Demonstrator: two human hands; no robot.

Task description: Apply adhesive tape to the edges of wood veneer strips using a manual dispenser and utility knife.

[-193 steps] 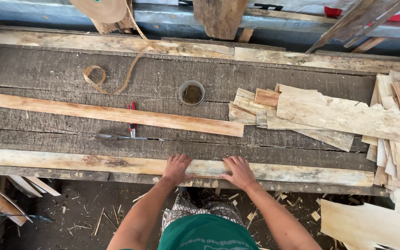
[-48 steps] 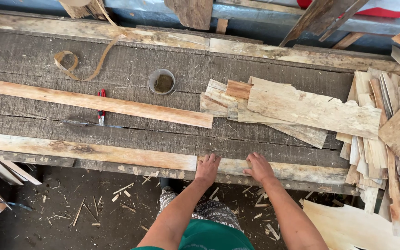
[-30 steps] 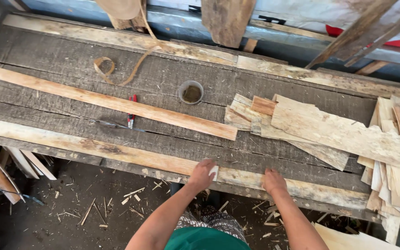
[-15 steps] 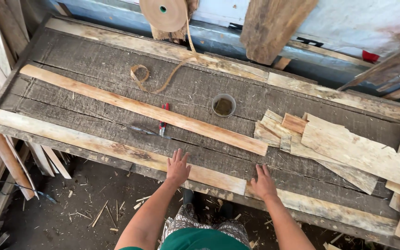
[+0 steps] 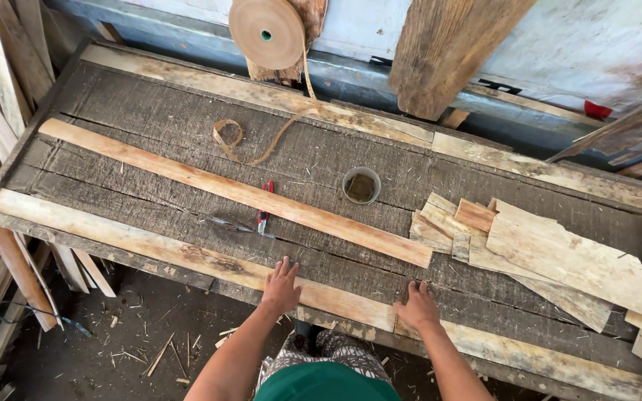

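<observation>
Head view looks down: left hand and right hand lie flat, fingers spread, gripping nothing, on the pale plank along the surface's near edge. Beyond, a long slat partly hides a red-handled tool. Farther right, offcuts run out of frame.

Both bare arms reach forward from near. Left hand lies palm down, fingers spread, grip empty. Right hand lies flat too, fingers splayed, well apart.
</observation>
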